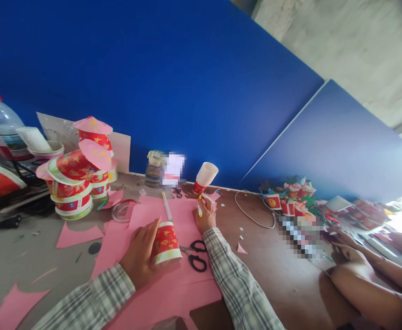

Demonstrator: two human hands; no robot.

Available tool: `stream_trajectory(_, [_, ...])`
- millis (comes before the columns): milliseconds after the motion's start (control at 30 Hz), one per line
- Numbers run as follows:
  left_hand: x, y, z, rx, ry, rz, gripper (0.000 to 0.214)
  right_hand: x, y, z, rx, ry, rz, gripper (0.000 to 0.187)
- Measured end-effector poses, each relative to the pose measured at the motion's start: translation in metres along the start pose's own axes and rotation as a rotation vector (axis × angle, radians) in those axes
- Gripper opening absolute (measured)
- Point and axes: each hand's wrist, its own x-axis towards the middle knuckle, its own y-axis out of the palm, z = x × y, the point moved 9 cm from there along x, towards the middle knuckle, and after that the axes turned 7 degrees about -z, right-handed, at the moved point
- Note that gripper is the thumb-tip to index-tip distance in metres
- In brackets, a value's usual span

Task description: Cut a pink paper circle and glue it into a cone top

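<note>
Head view: I log the left hand (142, 257) wrapped around an upturned red paper cup (166, 242) that stands on the pink paper (183, 286). Farther out, the right hand (205, 216) has its fingers closed on a pen (199, 210). Black scissors (196, 255) lie between the hands, just right of the cup.

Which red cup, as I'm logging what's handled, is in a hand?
The red cup standing upside down on the pink paper, gripped by the left hand; the other cups sit untouched.
</note>
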Motion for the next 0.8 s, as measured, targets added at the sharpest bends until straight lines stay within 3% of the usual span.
stream_trajectory(300, [-0.002,0.002,0.002,-0.001,-0.011,0.016,0.097,0.005,0.01,-0.004,0.018,-0.114,0.049,0.045])
stream_trajectory(633, [-0.002,0.007,0.004,0.013,-0.03,0.052,0.096,0.015,0.015,-0.015,0.072,-0.141,0.013,0.045])
stream_trajectory(800, [-0.003,0.005,0.004,-0.012,-0.038,0.043,0.094,0.015,0.008,-0.006,0.107,-0.176,0.006,0.041])
